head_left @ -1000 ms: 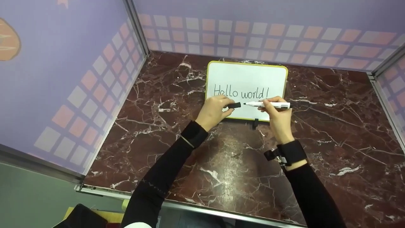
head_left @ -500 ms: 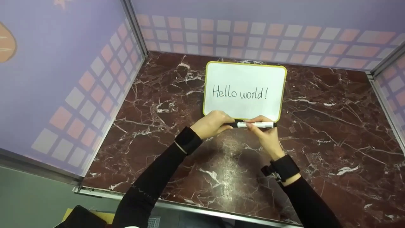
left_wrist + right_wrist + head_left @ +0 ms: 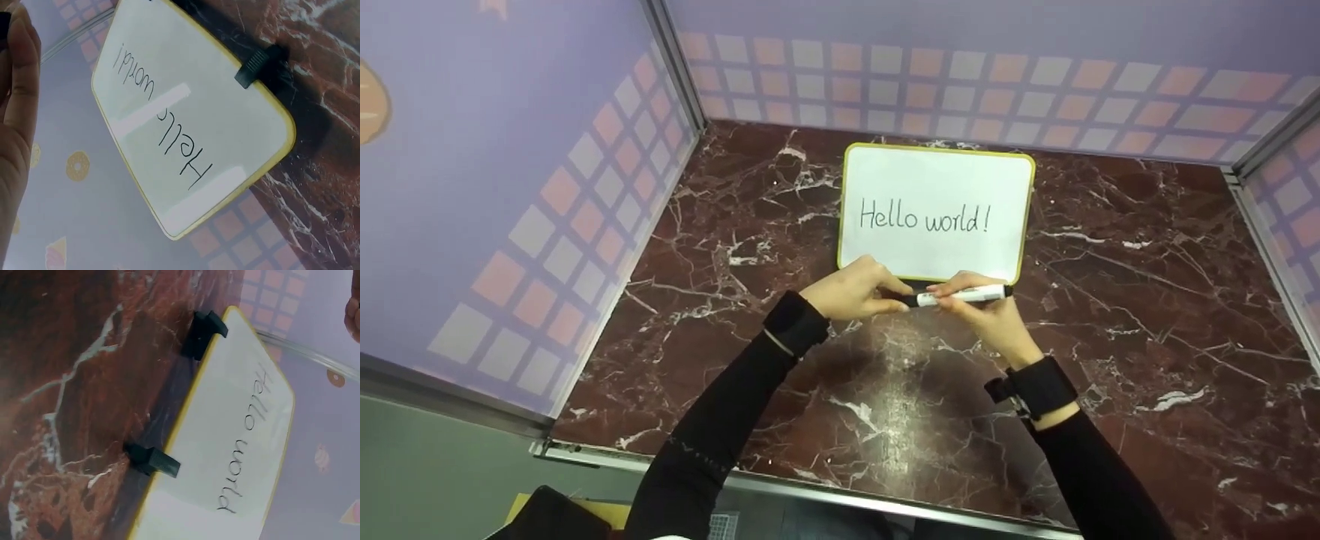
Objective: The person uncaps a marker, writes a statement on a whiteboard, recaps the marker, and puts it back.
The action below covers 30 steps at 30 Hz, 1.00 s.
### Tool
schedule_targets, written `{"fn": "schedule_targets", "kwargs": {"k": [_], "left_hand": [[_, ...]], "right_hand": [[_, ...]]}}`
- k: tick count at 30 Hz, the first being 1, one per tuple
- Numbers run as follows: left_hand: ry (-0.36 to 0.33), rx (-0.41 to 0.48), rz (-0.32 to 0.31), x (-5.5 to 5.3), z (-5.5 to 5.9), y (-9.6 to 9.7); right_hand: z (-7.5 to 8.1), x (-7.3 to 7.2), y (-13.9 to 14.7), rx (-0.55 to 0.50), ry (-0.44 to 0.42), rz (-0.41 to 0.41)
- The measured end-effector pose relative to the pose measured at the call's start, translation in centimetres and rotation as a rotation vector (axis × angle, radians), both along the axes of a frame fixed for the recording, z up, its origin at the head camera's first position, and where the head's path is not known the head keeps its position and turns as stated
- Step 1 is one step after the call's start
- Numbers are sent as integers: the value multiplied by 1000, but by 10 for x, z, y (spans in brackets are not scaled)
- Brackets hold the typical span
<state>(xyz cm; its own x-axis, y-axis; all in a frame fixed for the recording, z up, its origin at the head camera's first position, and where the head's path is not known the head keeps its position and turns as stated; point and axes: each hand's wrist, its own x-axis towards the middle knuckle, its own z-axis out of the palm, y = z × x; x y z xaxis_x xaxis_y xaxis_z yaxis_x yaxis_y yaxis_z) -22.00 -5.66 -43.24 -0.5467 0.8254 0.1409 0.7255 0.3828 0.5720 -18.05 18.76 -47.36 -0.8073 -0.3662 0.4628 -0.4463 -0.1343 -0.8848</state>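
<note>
In the head view my left hand (image 3: 847, 289) pinches the black cap (image 3: 910, 301) of a marker, at the marker's left end. My right hand (image 3: 990, 319) holds the white barrel of the whiteboard marker (image 3: 979, 293) between thumb and fingers. Cap and barrel meet in one line, tilted slightly up to the right. Just behind both hands stands a yellow-framed whiteboard (image 3: 937, 180) reading "Hello world!". The left wrist view has part of the left hand (image 3: 17, 112) at its edge. Only fingertips (image 3: 352, 318) show in the right wrist view.
Black clips (image 3: 163, 462) hold the board's lower edge on the dark red marbled table (image 3: 1147, 300). Purple panels with pink and white squares (image 3: 926, 64) close off the back and sides. A metal strip (image 3: 825, 493) runs along the table's front edge.
Both hands have come back toward me, off the front of the board. The cap and the marker, apart one second ago, now meet. Lately the marker's right end has tilted up slightly.
</note>
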Motion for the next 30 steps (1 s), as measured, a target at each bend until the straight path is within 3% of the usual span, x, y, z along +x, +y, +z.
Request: {"fn": "schedule_targets", "kwargs": {"k": [6,8,10,15,18,22,26,30], "left_hand": [[62,32,82,-4,1,5],[102,14,121,-4,3,3],[146,-15,150,-5,4,2],[305,-118,161,-8,9,3],[369,-156,170,-8,10,6],[387,-150,200,-7,8,9],[370,-132,265,-6,6,11],[383,-236,421,-12,7,3]], "right_hand": [[14,-10,25,75,-117,36],[20,-13,32,134,-91,5],[25,-15,35,269,58,-75],[34,-18,30,752,638,-398],[34,-17,20,900,788,-460],[27,-15,10,987,763,-466],[20,-16,12,978,629,-481],[15,-29,40,879,400,-664]]}}
